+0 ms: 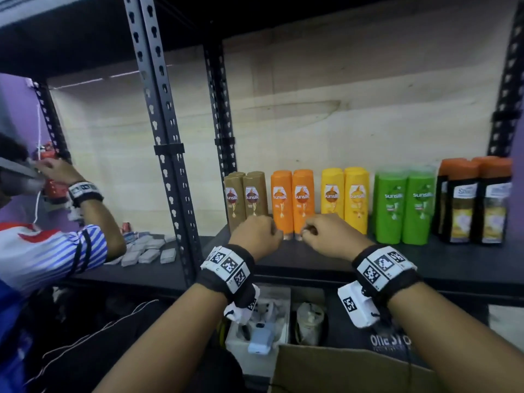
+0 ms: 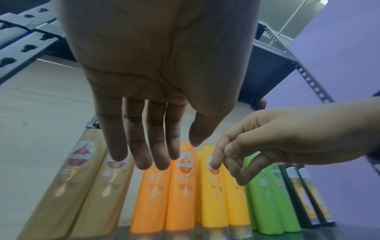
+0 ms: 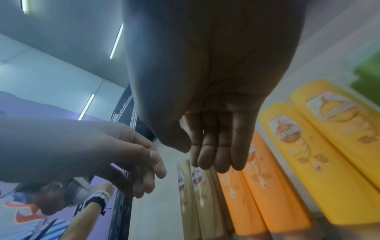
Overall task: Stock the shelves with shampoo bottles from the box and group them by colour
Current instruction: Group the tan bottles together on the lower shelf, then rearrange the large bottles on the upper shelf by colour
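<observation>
Shampoo bottles stand upright along the dark metal shelf point(image 1: 326, 259) in colour groups: tan plastic bottles point(image 1: 246, 198), orange bottles point(image 1: 292, 202), yellow bottles point(image 1: 344, 197), green bottles point(image 1: 404, 207), black orange-capped bottles point(image 1: 473, 199). Left hand point(image 1: 256, 234) and right hand point(image 1: 330, 235) hover before the orange pair, fingers loose, holding nothing. Brown cardboard box point(image 1: 348, 370) sits below.

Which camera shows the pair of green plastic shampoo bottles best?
The head view: the green plastic shampoo bottles stand whole and upright on the dark shelf. The left wrist view shows them slanted, partly behind the right hand. The right wrist view catches only a blurred green corner.
</observation>
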A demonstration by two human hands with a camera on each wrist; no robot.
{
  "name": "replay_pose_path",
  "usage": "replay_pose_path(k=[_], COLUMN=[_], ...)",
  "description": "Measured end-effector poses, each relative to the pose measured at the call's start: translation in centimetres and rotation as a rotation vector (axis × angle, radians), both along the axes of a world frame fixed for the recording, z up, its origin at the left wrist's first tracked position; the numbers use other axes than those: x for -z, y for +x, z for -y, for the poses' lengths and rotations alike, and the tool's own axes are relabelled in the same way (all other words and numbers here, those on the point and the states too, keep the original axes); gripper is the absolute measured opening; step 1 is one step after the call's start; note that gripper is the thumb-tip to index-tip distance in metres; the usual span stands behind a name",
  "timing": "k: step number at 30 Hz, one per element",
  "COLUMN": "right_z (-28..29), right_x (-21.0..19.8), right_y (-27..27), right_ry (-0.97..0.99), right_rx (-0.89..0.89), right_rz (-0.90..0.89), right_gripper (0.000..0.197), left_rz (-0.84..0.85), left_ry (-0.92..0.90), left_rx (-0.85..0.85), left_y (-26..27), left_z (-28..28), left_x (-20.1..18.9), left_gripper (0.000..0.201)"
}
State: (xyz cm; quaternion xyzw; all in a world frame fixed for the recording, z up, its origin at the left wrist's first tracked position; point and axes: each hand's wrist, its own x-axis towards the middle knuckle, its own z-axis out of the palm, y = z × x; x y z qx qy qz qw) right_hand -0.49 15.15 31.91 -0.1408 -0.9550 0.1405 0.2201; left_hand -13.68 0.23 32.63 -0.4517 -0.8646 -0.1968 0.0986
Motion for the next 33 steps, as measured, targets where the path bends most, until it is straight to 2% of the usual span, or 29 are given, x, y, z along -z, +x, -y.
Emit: replay_pose_path(k=[8,14,18,24,33], right_z=[-1.4,-4.7,-7.9,-11.8,-15.1], right_x=[0.1,0.0,-2.3,-9.3,-23.2], right_y=[2.0,0.2,-2.4,-5.8,-10.6], right_ry=[0.034,0.028,0.042,0.112,0.065], right_rx=[0.009,0.018,-0.025,-0.049,-0.009], right_rz=[-0.014,-0.064,-0.152,-0.265,-0.153], right_gripper=[0.019,0.019,0.017,0.019,0.020], left_rz=[0.046,0.050,-0.018,-0.145,-0.051], left_ry=[0.098,0.135,0.170,0.260,0.169], left_rx=[0.046,0.061,0.059,0.052,-0.084], left_y=[0.0,-2.2,-4.8,-8.7,-12.9], left_z=[-1.6,-4.9,-8.3,-12.3,-15.3], left_x=[0.3,-0.4,-2.6,-10.2,-24.6], left_gripper=[0.026,0.024,0.028,0.027,0.030])
